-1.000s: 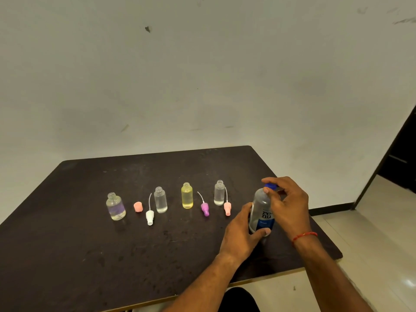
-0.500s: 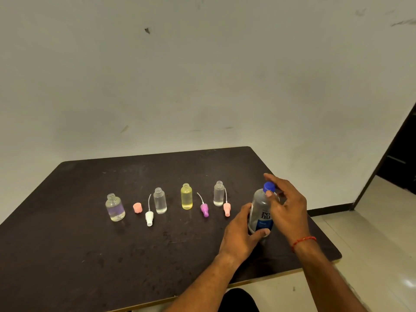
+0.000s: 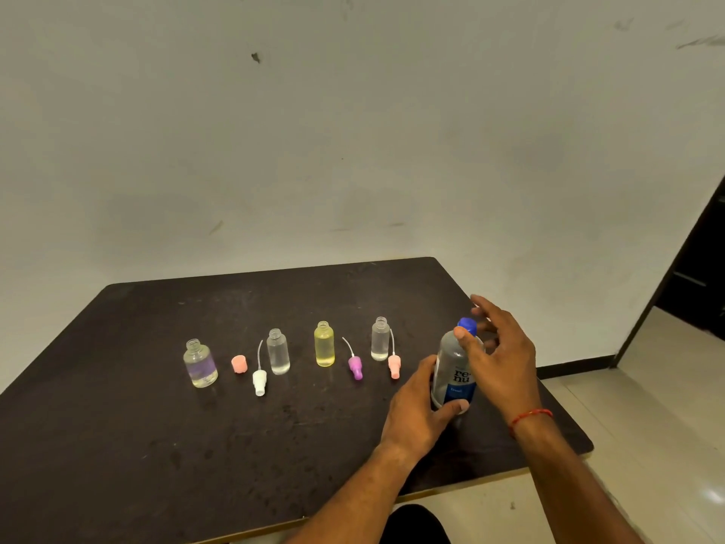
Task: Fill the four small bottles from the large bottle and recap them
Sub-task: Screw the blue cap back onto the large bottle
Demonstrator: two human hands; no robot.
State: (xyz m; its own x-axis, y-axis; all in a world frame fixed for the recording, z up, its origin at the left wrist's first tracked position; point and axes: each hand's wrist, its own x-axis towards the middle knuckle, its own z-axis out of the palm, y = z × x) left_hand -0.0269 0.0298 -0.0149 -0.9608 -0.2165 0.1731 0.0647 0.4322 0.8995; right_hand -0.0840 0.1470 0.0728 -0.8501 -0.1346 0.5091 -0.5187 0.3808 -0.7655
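Large bottle (image 3: pixel 455 371): stood upright at the near right of the surface (image 3: pixel 117 426), blue cap (image 3: pixel 467 325) on.
Left grip (image 3: pixel 419 410): curled round the large bottle's base.
Right grip (image 3: pixel 502 359): fingers spread, thumb touching the blue cap, holding nothing.
Small bottles (image 3: pixel 278 351): four in a row, all open, loose caps (image 3: pixel 259 382) lying beside them.
Progress: judged early; pouring and recapping all left.

large bottle (image 3: pixel 449 355) label: partly behind right hand (image 3: pixel 506 359)
right hand fingers (image 3: pixel 486 308): blurred
table (image 3: pixel 117 445): left and near edges cut off
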